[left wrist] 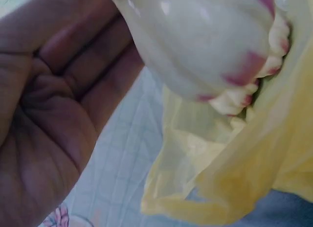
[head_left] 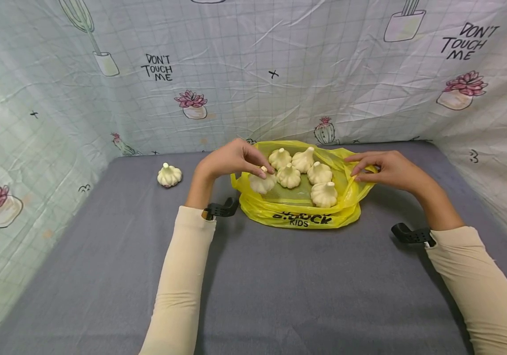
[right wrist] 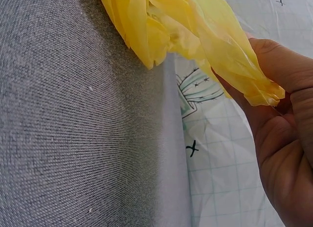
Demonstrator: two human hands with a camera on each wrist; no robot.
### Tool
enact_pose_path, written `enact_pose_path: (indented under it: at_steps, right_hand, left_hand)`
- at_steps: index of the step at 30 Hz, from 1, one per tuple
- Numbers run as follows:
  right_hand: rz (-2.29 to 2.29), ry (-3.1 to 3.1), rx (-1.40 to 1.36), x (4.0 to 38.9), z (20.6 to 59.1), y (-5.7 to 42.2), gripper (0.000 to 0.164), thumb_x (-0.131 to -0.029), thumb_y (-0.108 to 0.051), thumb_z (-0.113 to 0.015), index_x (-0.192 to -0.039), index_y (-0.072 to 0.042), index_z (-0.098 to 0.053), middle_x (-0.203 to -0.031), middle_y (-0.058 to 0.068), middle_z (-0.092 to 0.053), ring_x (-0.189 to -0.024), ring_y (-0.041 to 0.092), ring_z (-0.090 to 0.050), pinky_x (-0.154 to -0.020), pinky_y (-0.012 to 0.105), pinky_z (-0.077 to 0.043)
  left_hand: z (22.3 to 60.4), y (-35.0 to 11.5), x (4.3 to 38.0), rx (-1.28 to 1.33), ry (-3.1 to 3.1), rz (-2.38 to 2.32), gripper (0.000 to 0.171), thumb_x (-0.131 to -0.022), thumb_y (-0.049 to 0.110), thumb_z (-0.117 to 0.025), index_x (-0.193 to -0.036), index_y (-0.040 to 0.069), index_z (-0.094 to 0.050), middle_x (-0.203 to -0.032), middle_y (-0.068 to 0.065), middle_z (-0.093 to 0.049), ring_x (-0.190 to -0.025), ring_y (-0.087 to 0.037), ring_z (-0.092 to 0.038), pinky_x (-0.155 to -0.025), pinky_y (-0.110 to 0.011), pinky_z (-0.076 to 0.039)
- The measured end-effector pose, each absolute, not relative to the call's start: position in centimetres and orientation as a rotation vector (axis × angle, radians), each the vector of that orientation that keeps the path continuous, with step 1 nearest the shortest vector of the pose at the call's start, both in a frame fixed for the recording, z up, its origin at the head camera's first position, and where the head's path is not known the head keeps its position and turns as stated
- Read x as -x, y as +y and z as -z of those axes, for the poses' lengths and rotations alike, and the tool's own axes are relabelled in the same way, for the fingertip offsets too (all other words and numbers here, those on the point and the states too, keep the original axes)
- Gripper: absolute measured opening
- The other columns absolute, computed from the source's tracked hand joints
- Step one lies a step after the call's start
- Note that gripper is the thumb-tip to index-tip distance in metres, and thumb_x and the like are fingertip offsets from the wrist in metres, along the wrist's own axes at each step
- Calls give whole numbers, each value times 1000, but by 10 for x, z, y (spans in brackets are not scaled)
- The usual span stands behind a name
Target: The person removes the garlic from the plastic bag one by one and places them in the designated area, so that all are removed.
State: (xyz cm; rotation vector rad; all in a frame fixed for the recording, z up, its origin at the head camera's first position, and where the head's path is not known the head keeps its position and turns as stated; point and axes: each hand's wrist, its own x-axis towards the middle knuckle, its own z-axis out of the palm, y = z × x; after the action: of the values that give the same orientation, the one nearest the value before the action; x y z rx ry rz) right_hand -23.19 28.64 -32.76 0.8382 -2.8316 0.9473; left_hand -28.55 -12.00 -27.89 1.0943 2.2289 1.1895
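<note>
A yellow plastic bag [head_left: 299,217] lies on the table with its mouth spread wide. Inside it sit several whitish garlic bulbs [head_left: 288,176]. At the bag's left side my left hand [head_left: 237,159] pinches another garlic bulb [head_left: 262,183] by its stem, over the opening. Close up in the left wrist view, that bulb shows purple-pink patches near its base. My right hand [head_left: 386,170] pinches the bag's right rim between thumb and fingers, and the yellow film bunches in its grip in the right wrist view. One more garlic bulb [head_left: 169,175] rests on the table to the left.
A dark grey cloth covers the table [head_left: 306,291]. Behind and at both sides hangs a pale curtain [head_left: 235,64] printed with potted plants and lettering; it meets the table just beyond the bag. Each wrist wears a black camera mount.
</note>
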Motion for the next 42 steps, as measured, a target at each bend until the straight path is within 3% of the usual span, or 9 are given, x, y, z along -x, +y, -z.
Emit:
enact_pose_path:
  at_steps: [8, 19, 24, 33, 42]
  right_hand:
    - [-942, -2839, -824, 232, 329, 287, 14, -89, -11, -80, -94, -24, -78, -133, 5, -68, -69, 7, -50, -60, 22, -40]
    - [-937, -2851, -824, 232, 327, 287, 12, -89, -11, -79, -93, -23, -78, -133, 7, -67, -66, 8, -49, -60, 23, -40]
    - [-933, -2867, -808, 232, 327, 287, 12, -90, -12, -79, -93, -23, -78, -134, 6, -67, -66, 8, -49, -60, 24, -41]
    - [-937, -2874, -805, 233, 328, 287, 11, -89, -13, -79, -94, -23, -78, -134, 6, -67, -64, 8, -47, -60, 24, -40]
    - [-877, -2885, -815, 235, 327, 287, 10, -90, -14, -79, -93, -24, -78, -134, 5, -67, -66, 7, -48, -61, 24, -40]
  left_hand:
    - [276, -136, 289, -821, 2551, -1378, 15, -87, 19, -83, -100, 11, -82, -96, -1, -78, -94, -16, -71, -84, -32, -54]
    - [279, -162, 292, -591, 2716, -1601, 16, -90, 15, -80, -103, 6, -81, -99, -4, -77, -92, -16, -70, -79, -30, -51]
    - [281, -173, 295, -540, 2790, -1600, 17, -91, 16, -79, -104, 5, -80, -98, -4, -77, -88, -14, -69, -77, -29, -51]
    - [286, -199, 306, -364, 2926, -1546, 23, -94, 18, -76, -112, 4, -78, -104, -8, -77, -96, -17, -68, -84, -30, -52]
    - [283, -217, 331, -311, 3021, -1369, 24, -95, 22, -75, -112, 5, -78, -108, -11, -77, -95, -16, -68, -79, -27, -50]
